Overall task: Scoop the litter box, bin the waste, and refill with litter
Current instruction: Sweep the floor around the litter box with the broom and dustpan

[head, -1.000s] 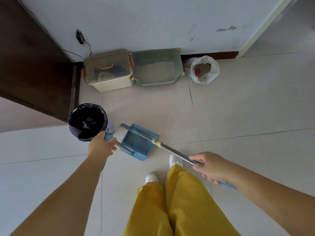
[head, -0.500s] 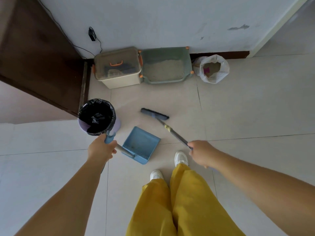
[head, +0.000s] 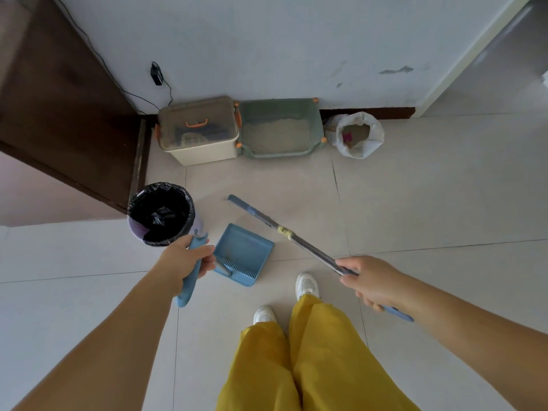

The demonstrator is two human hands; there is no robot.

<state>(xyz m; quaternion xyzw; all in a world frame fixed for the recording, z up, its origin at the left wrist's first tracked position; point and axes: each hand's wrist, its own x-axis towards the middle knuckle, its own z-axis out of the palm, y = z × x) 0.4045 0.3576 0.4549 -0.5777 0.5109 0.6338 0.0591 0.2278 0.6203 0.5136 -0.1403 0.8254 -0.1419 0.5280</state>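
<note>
My left hand (head: 184, 259) grips the blue handle of the dustpan (head: 241, 252), which sits on the tiles just in front of my feet. My right hand (head: 370, 278) grips the metal pole of the broom (head: 267, 219); its head points away toward the wall, to the right of the dustpan. A bin lined with a black bag (head: 161, 213) stands left of the dustpan. The green litter box (head: 280, 129) holding pale litter sits against the wall. A white bag of litter (head: 357, 134) stands open to its right.
A cream storage box with a clear lid and orange handle (head: 198, 130) is left of the litter box. A dark wooden door (head: 59, 120) stands at the left. A cable and plug (head: 156, 74) hang on the wall. My white shoes (head: 307, 284) and yellow trousers fill the foreground.
The broom swung off the dustpan to the floor ahead, and its head now lies edge-on pointing toward the wall. My left hand keeps hold of the dustpan handle, which has tilted.
</note>
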